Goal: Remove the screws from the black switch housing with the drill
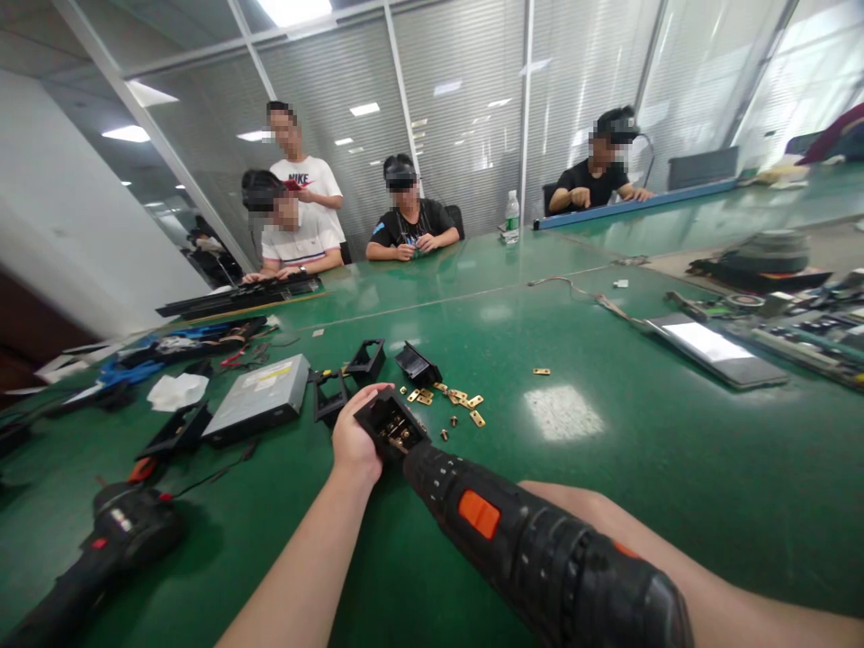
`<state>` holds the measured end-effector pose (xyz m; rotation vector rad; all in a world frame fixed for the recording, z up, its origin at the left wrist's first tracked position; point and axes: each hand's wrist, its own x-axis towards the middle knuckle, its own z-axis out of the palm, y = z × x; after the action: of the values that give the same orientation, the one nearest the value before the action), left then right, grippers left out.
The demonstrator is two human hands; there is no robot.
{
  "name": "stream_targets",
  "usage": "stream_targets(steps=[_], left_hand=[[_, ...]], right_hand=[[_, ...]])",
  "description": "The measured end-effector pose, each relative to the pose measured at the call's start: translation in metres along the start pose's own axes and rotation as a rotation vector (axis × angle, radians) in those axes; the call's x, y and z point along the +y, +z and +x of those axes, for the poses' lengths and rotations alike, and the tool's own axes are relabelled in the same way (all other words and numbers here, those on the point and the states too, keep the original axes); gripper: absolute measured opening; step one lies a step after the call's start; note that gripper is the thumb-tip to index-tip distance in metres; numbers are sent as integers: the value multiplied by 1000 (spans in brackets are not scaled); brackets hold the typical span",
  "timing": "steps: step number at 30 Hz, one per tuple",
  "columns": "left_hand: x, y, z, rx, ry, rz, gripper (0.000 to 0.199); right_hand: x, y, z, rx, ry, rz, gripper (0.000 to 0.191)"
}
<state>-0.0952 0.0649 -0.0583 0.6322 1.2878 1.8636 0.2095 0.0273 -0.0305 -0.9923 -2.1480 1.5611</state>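
Note:
My left hand (355, 441) is closed around a small black plastic housing (373, 407), tilted so its open side faces me. Brass-coloured metal parts (400, 437) show inside it. My right hand (571, 499) grips a black cordless drill (540, 549) with an orange switch; the drill's body hides most of the fingers. The drill's nose points into the housing, and its bit's tip is hard to make out. Just beyond lie several small brass plates (459, 397) and loose screws (444, 435). Similar black housings (417, 364) stand behind my left hand.
A grey optical drive (260, 396) lies to the left, near a second black power tool (128, 522). On the right are a flat device with a pale screen (712, 340) and circuit boards (816, 324). Several people sit or stand across the green table (648, 432).

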Motion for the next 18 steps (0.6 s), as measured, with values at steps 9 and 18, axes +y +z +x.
stream_targets(steps=[9, 18], left_hand=[[12, 20, -12, -33, 12, -114, 18], [17, 29, -19, -84, 46, -138, 16]], right_hand=[[-27, 2, -4, -21, 94, -75, 17], [-41, -1, -11, -25, 150, -95, 19]])
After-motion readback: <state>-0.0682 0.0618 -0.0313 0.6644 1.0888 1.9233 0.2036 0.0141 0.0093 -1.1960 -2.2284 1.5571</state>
